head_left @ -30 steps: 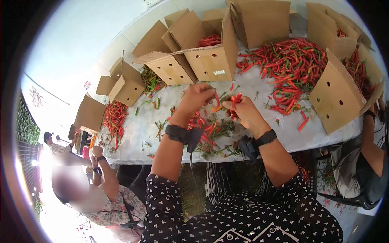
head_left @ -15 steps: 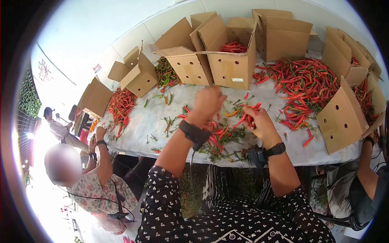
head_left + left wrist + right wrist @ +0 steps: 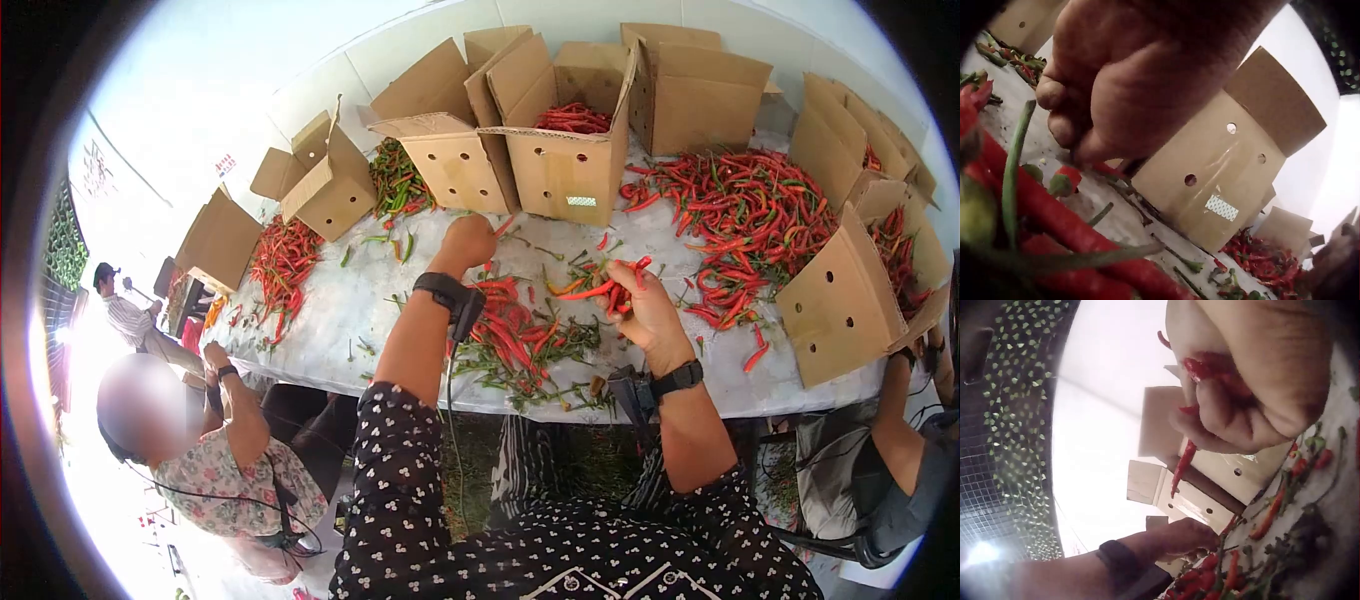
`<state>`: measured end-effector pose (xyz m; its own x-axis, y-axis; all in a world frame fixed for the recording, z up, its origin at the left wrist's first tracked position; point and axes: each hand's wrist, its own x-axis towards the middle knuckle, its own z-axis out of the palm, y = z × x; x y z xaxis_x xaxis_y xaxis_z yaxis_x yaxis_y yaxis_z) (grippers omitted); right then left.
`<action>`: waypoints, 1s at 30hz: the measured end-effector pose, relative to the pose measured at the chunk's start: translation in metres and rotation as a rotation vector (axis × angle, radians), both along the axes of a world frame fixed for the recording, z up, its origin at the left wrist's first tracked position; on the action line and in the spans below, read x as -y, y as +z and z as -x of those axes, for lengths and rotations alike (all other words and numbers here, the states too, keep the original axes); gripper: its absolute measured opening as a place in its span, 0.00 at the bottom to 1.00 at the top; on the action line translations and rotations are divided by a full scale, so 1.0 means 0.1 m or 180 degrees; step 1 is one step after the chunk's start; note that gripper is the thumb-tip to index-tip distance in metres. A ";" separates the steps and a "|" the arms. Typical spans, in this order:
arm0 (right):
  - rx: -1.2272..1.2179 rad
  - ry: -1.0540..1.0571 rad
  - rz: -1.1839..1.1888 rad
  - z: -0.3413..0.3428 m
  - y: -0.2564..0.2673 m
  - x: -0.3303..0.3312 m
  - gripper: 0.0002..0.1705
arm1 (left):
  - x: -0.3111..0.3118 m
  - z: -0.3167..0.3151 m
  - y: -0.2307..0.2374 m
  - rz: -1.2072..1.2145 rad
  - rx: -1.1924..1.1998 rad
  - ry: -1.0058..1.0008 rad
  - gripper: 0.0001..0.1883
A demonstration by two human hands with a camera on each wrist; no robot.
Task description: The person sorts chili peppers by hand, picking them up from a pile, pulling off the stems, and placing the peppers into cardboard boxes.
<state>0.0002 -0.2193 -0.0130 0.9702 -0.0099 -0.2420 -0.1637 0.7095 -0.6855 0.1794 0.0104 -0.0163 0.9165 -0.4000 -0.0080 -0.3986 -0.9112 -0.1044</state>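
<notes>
My left hand [image 3: 470, 243] is over the table in front of the boxes, fingers curled, pinching a red chili pepper [image 3: 506, 226] that juts out to the right. In the left wrist view its fingertips are low over the tabletop. My right hand [image 3: 650, 315] grips a small bunch of red chili peppers [image 3: 618, 290], their tips poking out past the thumb. One long chili [image 3: 1184, 469] hangs from that fist in the right wrist view. Between and below the hands lies a heap of red chilies [image 3: 505, 325] with green stems [image 3: 570, 345] around it.
Cardboard boxes line the back; one box [image 3: 560, 175] holds red chilies. A large chili pile [image 3: 750, 205] lies at the right, beside another box [image 3: 845, 300]. Smaller piles of red [image 3: 283, 265] and green chilies [image 3: 400, 180] lie left. A person [image 3: 215, 465] sits at the left.
The head view has shifted. My left hand has moved left across the table, blurred half a second ago. The right hand keeps its grip on the chilies in about the same place.
</notes>
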 end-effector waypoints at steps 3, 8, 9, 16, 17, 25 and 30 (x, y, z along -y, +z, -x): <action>0.0113 0.0213 0.0340 0.02 0.00 -0.01 0.07 | 0.05 0.31 0.24 0.1382 -0.0338 -0.0116 0.13; 0.0390 0.0066 0.0978 0.08 0.09 -0.13 0.07 | 0.30 1.28 0.58 0.2936 -0.1411 -0.0381 0.09; 0.0381 0.0073 0.1014 0.10 0.11 -0.15 0.07 | 0.31 1.38 0.52 0.2974 -0.1417 -0.0382 0.09; 0.0991 -0.0087 0.2462 0.21 0.10 -0.37 0.07 | 0.27 1.70 0.30 0.3286 -0.0582 -0.0967 0.08; 0.1309 -0.0308 0.3025 0.23 0.07 -0.40 0.08 | 0.25 1.71 0.28 0.3284 -0.0424 -0.0798 0.08; 0.1641 -0.0695 0.2963 0.46 0.34 -0.73 0.06 | 0.03 1.69 0.27 0.4073 0.0064 0.0021 0.10; 0.1091 -0.0198 0.2520 0.45 0.52 -0.79 0.04 | -0.12 1.71 0.18 0.4466 0.0198 -0.0976 0.11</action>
<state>-0.0451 -0.1403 0.0392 0.9805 -0.1074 0.1645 0.1658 0.0030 -0.9862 0.0086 0.0228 0.0012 0.7784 -0.2218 0.5872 -0.6227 -0.1549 0.7670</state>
